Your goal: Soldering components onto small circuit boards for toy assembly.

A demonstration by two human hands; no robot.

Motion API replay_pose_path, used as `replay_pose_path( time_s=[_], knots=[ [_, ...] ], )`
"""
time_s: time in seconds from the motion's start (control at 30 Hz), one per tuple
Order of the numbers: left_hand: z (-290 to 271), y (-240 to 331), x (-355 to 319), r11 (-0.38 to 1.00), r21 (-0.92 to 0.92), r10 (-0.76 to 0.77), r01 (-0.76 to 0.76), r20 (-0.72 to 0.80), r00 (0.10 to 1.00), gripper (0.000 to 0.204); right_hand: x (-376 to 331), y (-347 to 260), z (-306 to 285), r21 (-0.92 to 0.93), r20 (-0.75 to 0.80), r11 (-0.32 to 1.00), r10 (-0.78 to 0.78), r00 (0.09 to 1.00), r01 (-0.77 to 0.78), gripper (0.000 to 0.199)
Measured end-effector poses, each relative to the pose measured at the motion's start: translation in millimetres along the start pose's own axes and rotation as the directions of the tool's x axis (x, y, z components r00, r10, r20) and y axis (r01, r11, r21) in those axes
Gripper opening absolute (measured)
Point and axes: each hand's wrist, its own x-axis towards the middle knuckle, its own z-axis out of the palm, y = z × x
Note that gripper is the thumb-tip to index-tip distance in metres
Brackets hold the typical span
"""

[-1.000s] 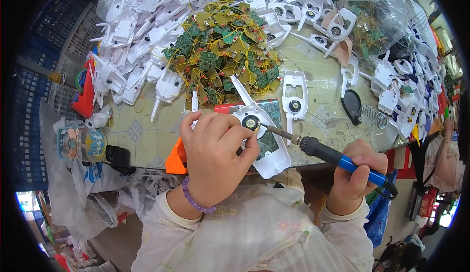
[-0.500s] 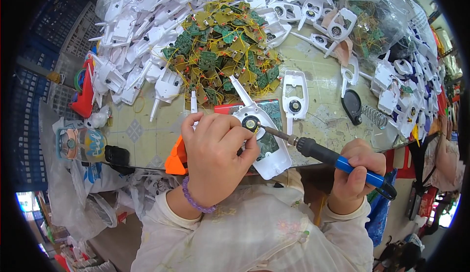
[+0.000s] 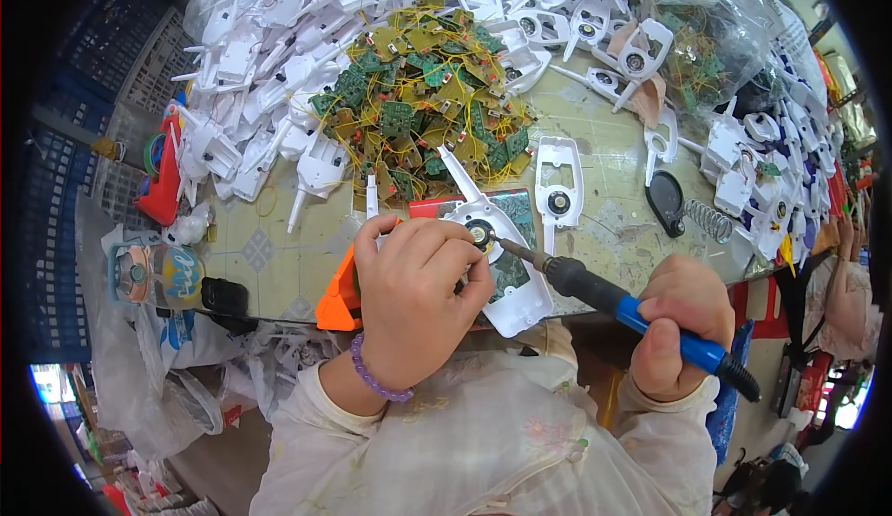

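In my right hand [image 3: 683, 326] I grip a soldering iron [image 3: 595, 286] by its black and blue handle. The iron's tip meets the edge of a small round speaker [image 3: 479, 234], which sits in a white plastic housing half [image 3: 522, 312]. My left hand [image 3: 418, 279], with a purple bead bracelet at the wrist, lies over the housing's left side. Its thumb and forefinger are pinched together beside the speaker; what they hold is hidden. Beneath the housing shows a flat red-edged thing with a dark, glossy top [image 3: 516, 208].
Beyond my hands is a heap of green circuit boards with yellow wires [image 3: 427, 98], amid piles of white housings [image 3: 269, 79]. Another housing half [image 3: 558, 182] lies to the right, near a black oval piece [image 3: 664, 202] and a coil spring [image 3: 709, 221]. An orange holder [image 3: 340, 295] stands by my left hand.
The soldering iron's handle has swung nearer to me with my right hand, while its tip stays at the speaker. My left hand has shifted slightly right.
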Motion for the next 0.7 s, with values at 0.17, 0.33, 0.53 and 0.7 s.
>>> replay_pose_path(
  time_s=[0.17,0.33,0.53,0.7],
  knots=[
    [3,-2,0,1.000,0.002,0.015,-0.015,-0.039,0.999,0.012,-9,2,1,-0.039,0.026,0.999,-0.027,0.999,0.028,0.013],
    [3,-2,0,1.000,0.007,0.014,-0.013,-0.044,0.999,0.012,-19,8,3,0.026,-0.079,1.000,-0.012,0.997,0.014,0.011],
    [3,-1,0,1.000,0.013,0.009,-0.008,-0.042,0.999,0.012,-29,10,6,0.019,-0.217,1.000,0.020,0.976,-0.017,0.026],
    [4,1,1,1.000,0.007,0.020,-0.020,-0.036,0.999,0.013,-41,7,5,-0.026,-0.403,0.996,0.071,0.912,-0.089,0.031]
  ],
)
